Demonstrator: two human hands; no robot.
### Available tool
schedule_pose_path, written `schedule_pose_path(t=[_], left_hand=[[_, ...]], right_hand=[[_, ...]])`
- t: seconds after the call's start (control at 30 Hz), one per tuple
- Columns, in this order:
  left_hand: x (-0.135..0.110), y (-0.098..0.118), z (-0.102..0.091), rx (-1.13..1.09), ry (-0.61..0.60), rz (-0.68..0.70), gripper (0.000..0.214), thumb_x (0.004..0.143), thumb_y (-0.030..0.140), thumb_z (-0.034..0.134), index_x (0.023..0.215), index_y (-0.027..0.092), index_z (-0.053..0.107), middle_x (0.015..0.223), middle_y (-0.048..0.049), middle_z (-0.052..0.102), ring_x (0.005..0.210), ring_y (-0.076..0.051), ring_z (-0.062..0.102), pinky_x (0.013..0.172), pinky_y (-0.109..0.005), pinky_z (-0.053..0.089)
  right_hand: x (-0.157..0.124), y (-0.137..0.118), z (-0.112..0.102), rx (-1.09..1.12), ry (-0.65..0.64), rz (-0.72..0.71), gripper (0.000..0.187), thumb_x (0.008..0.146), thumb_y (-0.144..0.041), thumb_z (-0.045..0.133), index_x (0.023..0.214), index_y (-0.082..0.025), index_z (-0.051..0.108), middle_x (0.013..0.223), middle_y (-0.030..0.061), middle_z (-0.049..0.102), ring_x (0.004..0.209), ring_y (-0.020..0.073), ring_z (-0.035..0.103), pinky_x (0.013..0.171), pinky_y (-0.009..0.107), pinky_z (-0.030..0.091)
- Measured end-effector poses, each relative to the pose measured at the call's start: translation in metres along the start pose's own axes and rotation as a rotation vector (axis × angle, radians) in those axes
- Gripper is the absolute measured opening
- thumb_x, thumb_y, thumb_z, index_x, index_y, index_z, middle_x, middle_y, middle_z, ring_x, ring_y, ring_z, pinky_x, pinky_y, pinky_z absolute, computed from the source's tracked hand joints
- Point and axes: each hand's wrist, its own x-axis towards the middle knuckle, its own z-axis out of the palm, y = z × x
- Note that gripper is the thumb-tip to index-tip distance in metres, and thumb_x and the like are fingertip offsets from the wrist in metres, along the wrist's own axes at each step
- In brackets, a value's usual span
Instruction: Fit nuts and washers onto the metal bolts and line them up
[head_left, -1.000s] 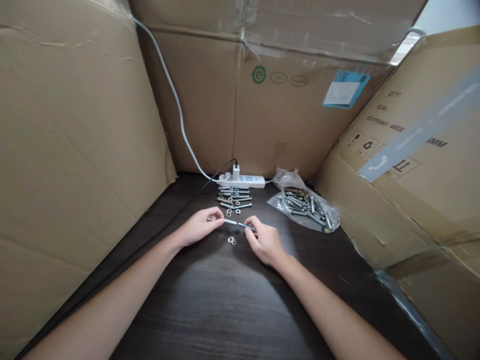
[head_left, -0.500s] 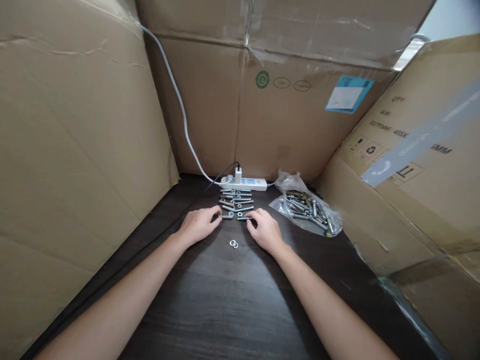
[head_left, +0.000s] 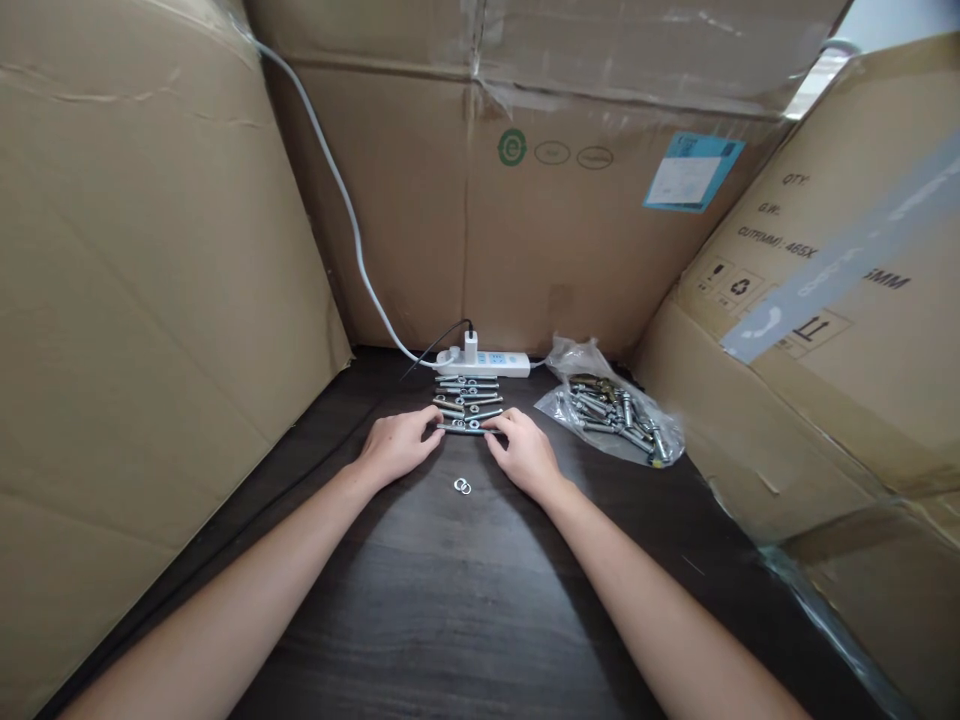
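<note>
My left hand (head_left: 401, 443) rests at the near end of the rows, thumb and finger closed on the outer end of a silver bolt (head_left: 450, 428). Opposite it, my right hand (head_left: 527, 455) pinches the outer end of another bolt (head_left: 478, 431). The two bolts lie in one line on the dark table, their inner ends touching or nearly so. Just beyond them is a small washer or nut (head_left: 474, 424). Further back, several bolts (head_left: 484, 401) lie in two columns with small rings between. Nearer me, a few loose washers (head_left: 462, 487) overlap on the table.
A clear plastic bag (head_left: 559, 403) full of bolts lies to the right. Behind the rows stands a white power strip (head_left: 517, 364) with a plugged-in adapter (head_left: 471, 347) and cables. Cardboard boxes (head_left: 405, 200) wall the table at the left, back and right.
The bolts in my two hands have come together, closing the gap between their inner ends. My right hand has moved slightly left. The whole view has shifted a little.
</note>
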Motion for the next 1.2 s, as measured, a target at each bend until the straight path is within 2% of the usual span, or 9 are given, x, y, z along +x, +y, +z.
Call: schedule_pose_path(t=[0.27,0.37,0.43,0.5,0.63,0.77,0.97,1.1,1.2], left_hand=[[0.000,0.000,-0.001,-0.003,0.004,-0.020,0.022,0.085,0.038,0.048,0.102,0.028,0.056,0.073,0.0011,0.064,0.065,-0.017,0.057,0.056,-0.025,0.027],[-0.004,0.002,-0.001,-0.008,0.040,-0.007,0.023,0.086,0.035,0.045,0.105,0.026,0.054,0.074,0.0006,0.063,0.066,-0.018,0.058,0.056,-0.025,0.029],[-0.008,0.006,0.001,-0.013,0.094,0.067,0.020,0.087,0.029,0.042,0.103,0.024,0.053,0.081,-0.0005,0.064,0.072,-0.018,0.059,0.060,-0.026,0.032],[-0.012,0.012,0.006,-0.008,0.119,0.206,0.018,0.086,0.021,0.040,0.097,0.023,0.053,0.088,-0.0013,0.063,0.080,-0.018,0.057,0.066,-0.026,0.036],[-0.012,0.025,0.017,0.039,0.044,0.454,0.015,0.081,0.011,0.040,0.082,0.020,0.052,0.083,-0.0021,0.057,0.080,-0.017,0.051,0.072,-0.028,0.038],[-0.003,0.029,0.022,0.055,-0.005,0.536,0.017,0.080,0.007,0.039,0.073,0.019,0.049,0.081,-0.0029,0.052,0.079,-0.018,0.046,0.069,-0.029,0.037],[-0.001,0.031,0.020,-0.015,-0.028,0.548,0.019,0.078,0.003,0.039,0.076,0.019,0.050,0.088,-0.0037,0.050,0.085,-0.018,0.044,0.073,-0.029,0.040],[-0.008,0.030,0.014,-0.061,0.073,0.483,0.031,0.074,-0.001,0.037,0.090,0.020,0.054,0.102,-0.0057,0.049,0.096,-0.020,0.044,0.082,-0.032,0.041],[-0.016,0.019,0.011,-0.115,0.157,0.374,0.034,0.074,-0.002,0.035,0.094,0.019,0.053,0.100,-0.0053,0.051,0.094,-0.020,0.045,0.083,-0.033,0.041]], right_hand=[[0.000,0.001,0.000,0.081,0.020,0.007,0.014,0.085,-0.018,0.050,0.094,-0.022,0.060,0.093,0.0038,0.055,0.084,0.0158,0.055,0.076,0.025,0.044],[0.000,0.002,0.000,0.104,0.026,0.004,0.013,0.084,-0.018,0.050,0.092,-0.021,0.060,0.090,0.0034,0.055,0.083,0.0156,0.055,0.076,0.025,0.044],[0.001,0.003,0.001,0.122,0.027,0.002,0.013,0.084,-0.017,0.050,0.091,-0.021,0.060,0.089,0.0031,0.054,0.081,0.0154,0.055,0.075,0.025,0.044],[0.001,0.003,0.001,0.137,0.024,0.000,0.013,0.084,-0.017,0.050,0.090,-0.022,0.060,0.089,0.0028,0.054,0.079,0.0152,0.055,0.074,0.025,0.044],[0.001,0.003,0.002,0.151,0.030,-0.004,0.013,0.083,-0.017,0.051,0.090,-0.022,0.060,0.089,0.0029,0.054,0.077,0.0152,0.055,0.072,0.026,0.045],[0.001,0.003,0.002,0.145,0.036,-0.006,0.014,0.082,-0.018,0.051,0.091,-0.022,0.059,0.089,0.0026,0.054,0.078,0.0154,0.055,0.073,0.026,0.045],[0.001,0.004,0.002,0.131,0.039,-0.012,0.016,0.082,-0.017,0.050,0.093,-0.022,0.059,0.090,0.0028,0.054,0.080,0.0154,0.055,0.074,0.025,0.045],[0.000,0.002,0.000,0.117,0.073,0.000,0.019,0.082,-0.017,0.048,0.097,-0.022,0.058,0.094,0.0038,0.055,0.079,0.0158,0.055,0.071,0.025,0.044],[-0.002,-0.003,-0.004,0.103,0.083,-0.067,0.021,0.082,-0.013,0.045,0.094,-0.022,0.060,0.091,0.0037,0.056,0.080,0.0163,0.054,0.072,0.026,0.043]])
